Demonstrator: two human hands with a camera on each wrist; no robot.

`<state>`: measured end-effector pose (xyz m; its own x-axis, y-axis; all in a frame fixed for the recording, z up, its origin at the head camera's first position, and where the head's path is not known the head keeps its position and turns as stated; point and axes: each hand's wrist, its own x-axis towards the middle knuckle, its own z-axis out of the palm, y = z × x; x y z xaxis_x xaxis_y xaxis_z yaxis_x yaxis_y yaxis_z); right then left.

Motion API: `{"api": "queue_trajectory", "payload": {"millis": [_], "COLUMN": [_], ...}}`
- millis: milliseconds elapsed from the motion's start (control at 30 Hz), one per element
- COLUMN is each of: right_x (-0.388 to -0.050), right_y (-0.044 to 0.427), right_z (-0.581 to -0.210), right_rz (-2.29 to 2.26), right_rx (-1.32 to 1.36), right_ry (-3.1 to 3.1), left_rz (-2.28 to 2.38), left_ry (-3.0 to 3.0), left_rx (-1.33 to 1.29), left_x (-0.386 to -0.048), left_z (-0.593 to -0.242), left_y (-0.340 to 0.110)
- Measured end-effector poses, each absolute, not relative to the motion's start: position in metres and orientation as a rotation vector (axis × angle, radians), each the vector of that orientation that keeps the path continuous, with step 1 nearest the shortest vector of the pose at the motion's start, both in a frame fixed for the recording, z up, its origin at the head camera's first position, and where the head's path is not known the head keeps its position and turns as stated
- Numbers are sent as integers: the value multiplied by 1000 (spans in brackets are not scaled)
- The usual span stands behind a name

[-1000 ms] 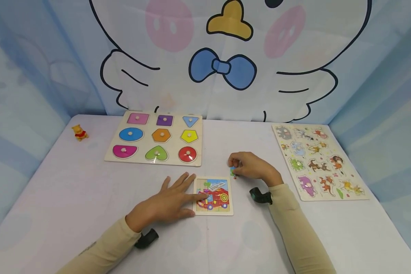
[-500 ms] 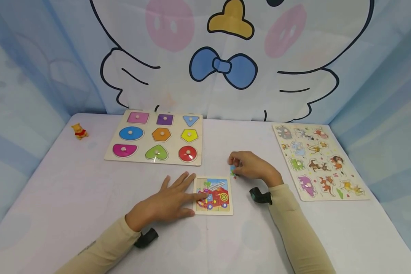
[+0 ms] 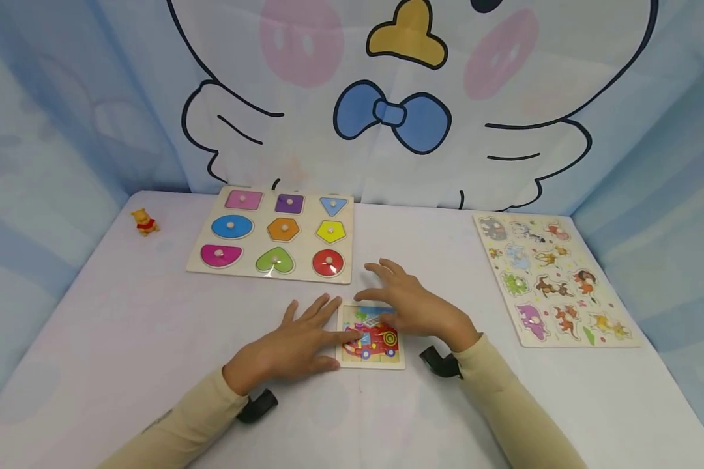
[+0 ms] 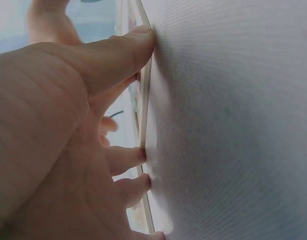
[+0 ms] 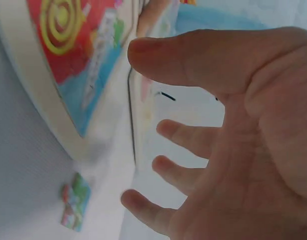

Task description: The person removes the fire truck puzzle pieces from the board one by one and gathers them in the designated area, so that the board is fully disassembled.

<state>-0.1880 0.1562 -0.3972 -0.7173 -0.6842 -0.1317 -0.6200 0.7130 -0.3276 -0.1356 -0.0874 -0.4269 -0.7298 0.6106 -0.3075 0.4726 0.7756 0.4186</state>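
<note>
A small square puzzle (image 3: 373,365) with a red fire engine and white ladder lies flat in its wooden frame. My left hand (image 3: 296,345) is spread flat at its left side, index finger on the picture. In the left wrist view, the thumb of that hand (image 4: 58,135) touches the frame's edge (image 4: 147,90). My right hand (image 3: 419,309) hovers over the puzzle's upper right with fingers apart, holding nothing. The right wrist view shows this hand (image 5: 243,110) near the frame (image 5: 46,95), and a loose green, blue and red piece (image 5: 76,202) on the table.
Behind the puzzle, to the left, lies a board of knobbed coloured shapes (image 3: 249,236). An animal puzzle board (image 3: 534,283) is at the right. A small yellow bear figure (image 3: 145,223) stands at the far left, and a printed curtain (image 3: 317,150) hangs behind the table.
My right hand has let go of the small piece, spread its fingers and moved left over the puzzle. My left hand keeps its place on it. The head view has shifted slightly.
</note>
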Motion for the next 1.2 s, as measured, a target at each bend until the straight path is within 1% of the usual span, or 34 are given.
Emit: {"api": "queue_trajectory", "payload": {"millis": [567, 833, 1200], "right_x": [-185, -186, -184], "right_y": [149, 148, 145], "right_z": [-408, -412, -411], "right_rz": [-418, -496, -476], "right_rx": [-1090, -968, -929], "right_ry": [2615, 2533, 2550], "left_rz": [432, 430, 427], "left_ry": [2541, 2528, 2528], "left_rx": [835, 839, 838], "left_x": [-135, -136, -137], "left_z": [-425, -426, -427], "left_y": [-86, -87, -87]}}
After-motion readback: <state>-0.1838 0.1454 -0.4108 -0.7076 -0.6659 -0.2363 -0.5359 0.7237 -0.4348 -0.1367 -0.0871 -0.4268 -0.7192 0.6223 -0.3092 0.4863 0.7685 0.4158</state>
